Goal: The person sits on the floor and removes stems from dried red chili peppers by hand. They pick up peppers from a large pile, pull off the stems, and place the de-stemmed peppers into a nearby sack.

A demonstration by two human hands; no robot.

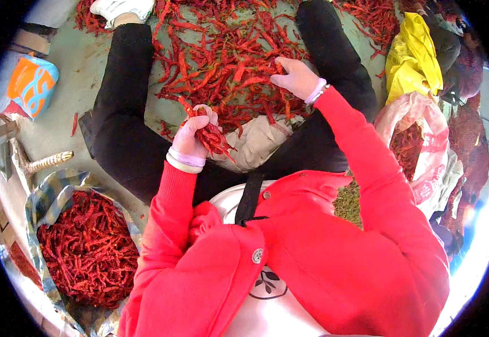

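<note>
My left hand [193, 135], in a pale thin glove, is closed around a bunch of dried red chili peppers [213, 140]. The bunch pokes out both above and below the fingers. My right hand [295, 78], gloved too, reaches over the loose chili pile [227, 67] spread between my legs. Its thumb and forefinger are apart, with red chilies showing in the gap; its other fingers are partly hidden. A pale crumpled cloth sack [258, 143] lies in front of my lap, below the pile.
A checked bag [48, 208] full of chilies [90, 253] stands at my left. On my right are a white-and-red sack [430, 163] with chilies inside and a yellow bag [413, 56]. An orange-and-blue packet [33, 84] lies at the far left, near a rope-wrapped bar [51, 162].
</note>
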